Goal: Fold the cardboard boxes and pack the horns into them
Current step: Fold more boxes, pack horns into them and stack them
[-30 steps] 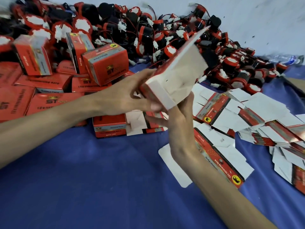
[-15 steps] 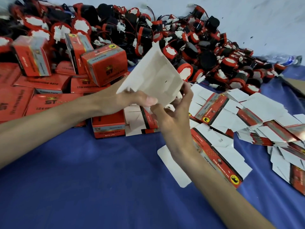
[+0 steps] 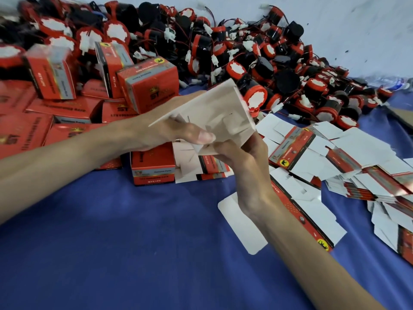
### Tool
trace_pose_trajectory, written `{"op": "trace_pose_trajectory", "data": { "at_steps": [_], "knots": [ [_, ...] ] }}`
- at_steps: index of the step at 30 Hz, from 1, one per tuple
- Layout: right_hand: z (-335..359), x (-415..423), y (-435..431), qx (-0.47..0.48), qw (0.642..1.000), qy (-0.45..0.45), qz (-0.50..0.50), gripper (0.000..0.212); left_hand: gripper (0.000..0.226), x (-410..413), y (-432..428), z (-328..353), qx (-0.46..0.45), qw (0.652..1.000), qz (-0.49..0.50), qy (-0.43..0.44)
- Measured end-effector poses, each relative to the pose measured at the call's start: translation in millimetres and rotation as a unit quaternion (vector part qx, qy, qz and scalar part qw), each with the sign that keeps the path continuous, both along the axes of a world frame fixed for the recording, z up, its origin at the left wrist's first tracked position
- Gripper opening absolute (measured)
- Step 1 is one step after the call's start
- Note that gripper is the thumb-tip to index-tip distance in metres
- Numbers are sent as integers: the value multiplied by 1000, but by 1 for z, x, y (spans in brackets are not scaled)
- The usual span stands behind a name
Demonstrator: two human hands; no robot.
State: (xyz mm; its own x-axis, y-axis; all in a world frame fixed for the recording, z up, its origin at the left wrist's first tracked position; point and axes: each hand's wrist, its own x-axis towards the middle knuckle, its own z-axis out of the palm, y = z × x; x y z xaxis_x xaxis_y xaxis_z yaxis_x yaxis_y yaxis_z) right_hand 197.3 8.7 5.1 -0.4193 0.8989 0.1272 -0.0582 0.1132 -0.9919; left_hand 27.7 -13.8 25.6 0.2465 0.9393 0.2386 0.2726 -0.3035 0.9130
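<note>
A half-folded cardboard box [image 3: 214,113] is held up above the blue cloth [image 3: 116,242], its pale inner side turned toward the camera and its flaps partly bent inward. It is gripped from the left by the left hand [image 3: 169,133], whose thumb is pressed across the lower edge, and pinched from below by the right hand [image 3: 243,159], whose fingers are curled around the bottom corner. The box is blurred, so the exact fold of the flaps cannot be made out. Behind it, a large heap of red and black horns [image 3: 257,61] is piled against the wall. Finished red boxes [image 3: 147,86] are stacked at the left, one more [image 3: 153,167] standing just under the hands. Flat unfolded cartons [image 3: 348,162] are scattered over the cloth at the right.
</note>
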Motion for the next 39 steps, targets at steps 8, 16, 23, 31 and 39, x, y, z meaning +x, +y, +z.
{"op": "trace_pose_trajectory", "data": {
  "at_steps": [8, 16, 23, 31, 39],
  "knots": [
    [-2, 4, 12, -33, 994, 83, -69, 20, 76, 13, -2, 6, -5, 999, 18, 41],
    [-8, -2, 9, -28, 994, 73, -74, 48, 35, 10, 13, -8, -81, 985, 138, -70],
    [-6, 2, 8, -5, 994, 85, -63, 50, 23, 12, 3, -3, -86, 985, 60, -139],
    [0, 2, 10, -38, 990, 124, -60, 43, 46, 12, 3, 4, -120, 962, 41, -242],
    [-1, -3, 1, 11, 994, 83, -76, 57, 39, 9, 3, 1, -125, 956, 46, -260]
  ]
}}
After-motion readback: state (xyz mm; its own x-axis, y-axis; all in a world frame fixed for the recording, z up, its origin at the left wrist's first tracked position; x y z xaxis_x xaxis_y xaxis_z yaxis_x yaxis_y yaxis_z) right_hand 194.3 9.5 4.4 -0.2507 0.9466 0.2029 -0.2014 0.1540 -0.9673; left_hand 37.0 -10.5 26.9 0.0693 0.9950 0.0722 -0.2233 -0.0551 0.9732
